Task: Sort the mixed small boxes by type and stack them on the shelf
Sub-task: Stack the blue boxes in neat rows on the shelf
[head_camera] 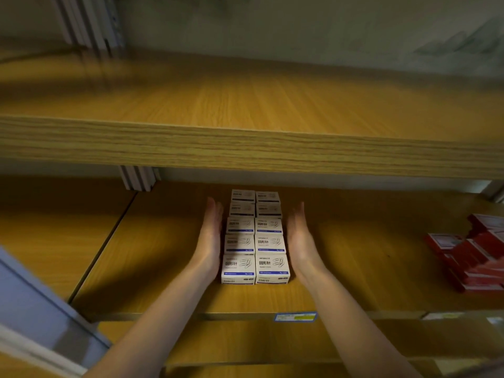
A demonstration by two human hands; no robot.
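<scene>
Left hand [211, 238] and right hand [300, 238] flanked white boxes [255, 241] on shelf [163, 268], fingers [214, 211] straight, red boxes [474, 257] at three o'clock

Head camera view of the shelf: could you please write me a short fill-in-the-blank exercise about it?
1. The white boxes lie on the shelf in ____ columns.
2. The left hand and the right hand flank that block, one on each side, with ____ fingers.
3. The colour of the piled boxes at the right end of the shelf is ____.

Missing words: two; straight; red.
</scene>
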